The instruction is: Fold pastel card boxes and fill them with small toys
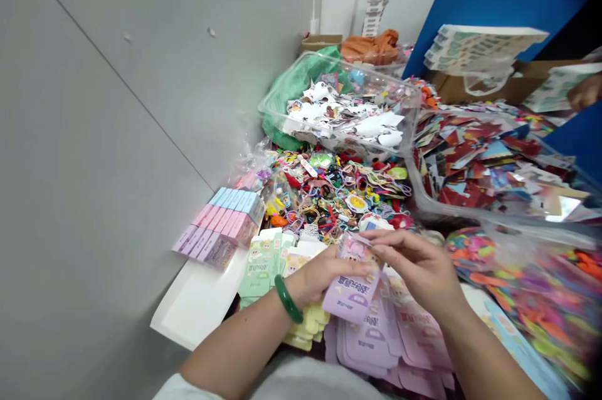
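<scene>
A small purple carton [348,297] with printed cartoon figures is held up in front of me, its lower part still flat-looking. My left hand [320,274], with a green bangle [288,300] on the wrist, grips it with the thumb across its front. At the carton's upper edge, my right hand [421,265] has its fingers bent together; the exact grip there is partly hidden. Below lie overlapping flat purple cartons [369,347] and pink cartons [421,337]. Green cartons [258,268] and yellow cartons [301,334] lie to the left.
Filled boxes [219,224] stand in rows on a white tray [197,306] by the grey wall. Loose trinkets [329,190] are heaped ahead. Clear bins hold white paper pieces [348,115] and red card pieces [484,155]. Another person's hand [586,93] shows at far right.
</scene>
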Action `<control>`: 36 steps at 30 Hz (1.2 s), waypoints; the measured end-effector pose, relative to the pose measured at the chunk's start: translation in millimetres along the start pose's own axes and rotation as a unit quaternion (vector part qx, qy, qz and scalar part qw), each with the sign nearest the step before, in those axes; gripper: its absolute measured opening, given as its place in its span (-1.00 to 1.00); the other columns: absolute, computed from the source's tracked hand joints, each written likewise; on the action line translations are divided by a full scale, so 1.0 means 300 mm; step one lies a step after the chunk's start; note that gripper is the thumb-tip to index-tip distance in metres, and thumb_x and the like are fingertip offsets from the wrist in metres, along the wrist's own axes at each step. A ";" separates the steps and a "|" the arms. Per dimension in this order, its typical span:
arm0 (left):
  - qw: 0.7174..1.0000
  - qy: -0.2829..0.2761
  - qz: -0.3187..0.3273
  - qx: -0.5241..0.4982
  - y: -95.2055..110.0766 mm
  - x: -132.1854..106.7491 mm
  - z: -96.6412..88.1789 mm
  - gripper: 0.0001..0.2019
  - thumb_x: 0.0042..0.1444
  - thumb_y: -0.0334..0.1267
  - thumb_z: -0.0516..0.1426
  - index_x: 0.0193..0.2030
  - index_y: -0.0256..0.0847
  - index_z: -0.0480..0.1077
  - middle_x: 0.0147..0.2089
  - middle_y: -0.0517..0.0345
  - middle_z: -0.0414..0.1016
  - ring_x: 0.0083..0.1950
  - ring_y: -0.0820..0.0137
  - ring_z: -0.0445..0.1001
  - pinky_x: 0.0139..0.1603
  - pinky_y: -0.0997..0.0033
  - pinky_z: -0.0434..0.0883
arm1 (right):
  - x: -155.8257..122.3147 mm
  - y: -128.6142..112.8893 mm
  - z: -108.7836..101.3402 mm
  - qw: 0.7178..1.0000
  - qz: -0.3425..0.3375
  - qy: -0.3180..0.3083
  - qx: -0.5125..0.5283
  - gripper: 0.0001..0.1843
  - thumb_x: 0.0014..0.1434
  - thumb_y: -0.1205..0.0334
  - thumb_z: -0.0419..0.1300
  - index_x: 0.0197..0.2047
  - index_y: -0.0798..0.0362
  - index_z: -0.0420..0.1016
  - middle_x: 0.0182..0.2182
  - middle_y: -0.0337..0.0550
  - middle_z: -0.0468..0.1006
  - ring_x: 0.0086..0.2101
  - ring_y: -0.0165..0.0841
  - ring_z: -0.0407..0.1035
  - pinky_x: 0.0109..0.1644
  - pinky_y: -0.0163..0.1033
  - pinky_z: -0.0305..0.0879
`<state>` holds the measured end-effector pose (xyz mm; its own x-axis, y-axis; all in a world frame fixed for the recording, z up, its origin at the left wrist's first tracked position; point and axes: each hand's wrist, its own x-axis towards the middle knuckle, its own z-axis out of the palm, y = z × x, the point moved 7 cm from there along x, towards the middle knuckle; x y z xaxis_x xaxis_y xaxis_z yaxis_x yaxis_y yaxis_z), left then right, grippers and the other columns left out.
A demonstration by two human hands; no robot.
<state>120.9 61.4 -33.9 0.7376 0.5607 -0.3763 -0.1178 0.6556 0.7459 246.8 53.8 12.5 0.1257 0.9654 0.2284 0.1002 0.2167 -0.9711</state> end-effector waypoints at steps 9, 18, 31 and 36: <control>0.996 -0.050 0.002 0.080 0.028 -0.015 0.029 -0.62 -0.20 -0.20 0.38 -0.23 -0.29 0.44 -0.35 0.17 0.44 -0.39 0.45 0.38 -0.29 0.40 0.31 | 0.026 -0.049 -0.001 0.999 0.038 -0.025 0.028 -0.81 -0.02 0.04 0.40 -0.41 -0.02 0.65 -0.40 -0.15 0.64 -0.36 -0.32 0.50 -0.24 -0.23 0.44; 0.990 -0.054 0.002 0.130 0.022 -0.009 0.033 -0.69 -0.13 -0.22 0.35 -0.28 -0.28 0.39 -0.37 0.22 0.37 -0.38 0.48 0.32 -0.30 0.42 0.25 | 0.005 -0.073 0.006 0.998 -0.028 -0.061 -0.021 -0.86 0.07 0.17 0.31 -0.47 0.01 0.59 -0.39 -0.13 0.61 -0.32 -0.29 0.47 -0.17 -0.18 0.38; 0.970 -0.007 0.040 0.240 0.066 0.004 0.025 -0.74 -0.10 -0.24 0.30 -0.34 -0.23 0.32 -0.41 0.28 0.29 -0.38 0.47 0.24 -0.27 0.41 0.20 | 0.018 -0.103 -0.005 0.980 -0.101 -0.069 -0.154 -0.83 0.18 0.22 0.21 -0.45 0.02 0.50 -0.44 -0.17 0.57 -0.40 -0.35 0.41 -0.28 -0.23 0.32; 0.962 -0.004 0.043 0.271 0.081 0.004 0.026 -0.77 -0.09 -0.27 0.27 -0.29 -0.20 0.36 -0.34 0.25 0.35 -0.30 0.41 0.29 -0.20 0.38 0.24 | 0.024 -0.113 -0.008 0.971 -0.141 -0.067 -0.180 -0.89 0.19 0.26 0.20 -0.31 -0.01 0.57 -0.42 -0.19 0.57 -0.40 -0.36 0.42 -0.29 -0.25 0.31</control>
<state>124.2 74.0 -11.9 0.7456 0.5960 -0.2982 0.1841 0.2458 0.9517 246.6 53.2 47.1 -0.0849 0.8904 0.4471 0.4540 0.4340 -0.7781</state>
